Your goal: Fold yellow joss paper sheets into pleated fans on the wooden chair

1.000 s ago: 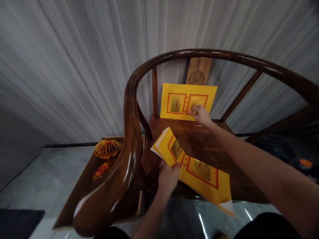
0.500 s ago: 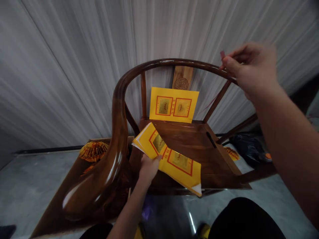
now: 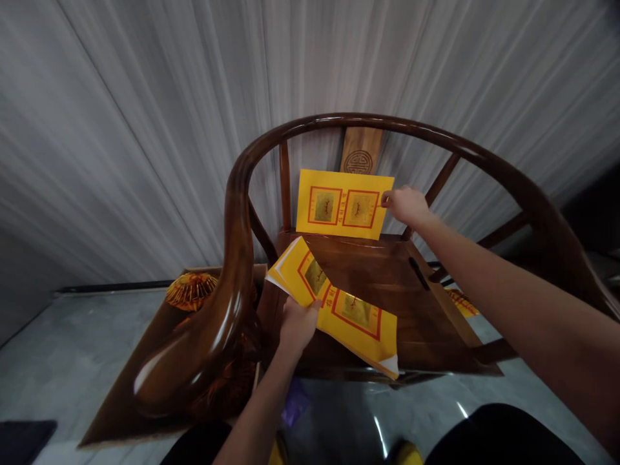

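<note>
My left hand grips a stack of yellow joss paper near its middle lower edge. The stack bends at the grip, and each half bears a red-framed gold square; white shows at two corners. Another yellow joss paper sheet leans upright at the back of the wooden chair seat. My right hand is pinched closed at that sheet's right edge. Whatever its fingertips hold, if anything, is too small and dark to make out.
The chair's curved dark armrest rings the seat. A black pen-like stick lies on the seat's right side. Folded gold-and-red paper pieces sit in a cardboard box at the left. A pale draped curtain hangs behind.
My right hand has come down and left from above the armrest to the upright sheet. The small reddish thing in its fingertips no longer shows clearly. My left hand still grips the stack.
</note>
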Demonstrator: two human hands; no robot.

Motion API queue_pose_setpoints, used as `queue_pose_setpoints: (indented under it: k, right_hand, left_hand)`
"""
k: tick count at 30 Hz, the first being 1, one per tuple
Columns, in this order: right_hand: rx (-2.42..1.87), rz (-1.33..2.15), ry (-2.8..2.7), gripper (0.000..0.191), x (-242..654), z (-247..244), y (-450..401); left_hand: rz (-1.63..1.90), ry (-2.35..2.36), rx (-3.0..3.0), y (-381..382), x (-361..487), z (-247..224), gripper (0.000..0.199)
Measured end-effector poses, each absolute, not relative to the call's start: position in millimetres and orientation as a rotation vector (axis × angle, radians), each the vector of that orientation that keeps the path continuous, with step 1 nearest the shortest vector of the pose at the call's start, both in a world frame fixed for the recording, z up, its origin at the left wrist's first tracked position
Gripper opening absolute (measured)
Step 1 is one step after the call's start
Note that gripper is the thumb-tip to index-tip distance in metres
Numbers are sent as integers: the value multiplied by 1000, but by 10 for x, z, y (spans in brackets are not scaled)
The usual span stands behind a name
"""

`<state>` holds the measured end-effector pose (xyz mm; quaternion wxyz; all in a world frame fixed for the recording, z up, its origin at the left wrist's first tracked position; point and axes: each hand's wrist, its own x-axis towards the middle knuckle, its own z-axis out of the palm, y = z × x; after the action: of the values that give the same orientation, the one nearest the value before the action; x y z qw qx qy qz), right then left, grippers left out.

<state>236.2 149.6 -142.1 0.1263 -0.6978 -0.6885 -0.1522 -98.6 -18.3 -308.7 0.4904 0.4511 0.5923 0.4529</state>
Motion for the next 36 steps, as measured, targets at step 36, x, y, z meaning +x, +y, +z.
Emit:
queue_pose_setpoints:
  k: [36]
  right_hand:
    - [-1527,599,-1764,23,1820,-504,1649]
  left_hand:
    - [1004,1503,1080,-71,-1126,-3041,36]
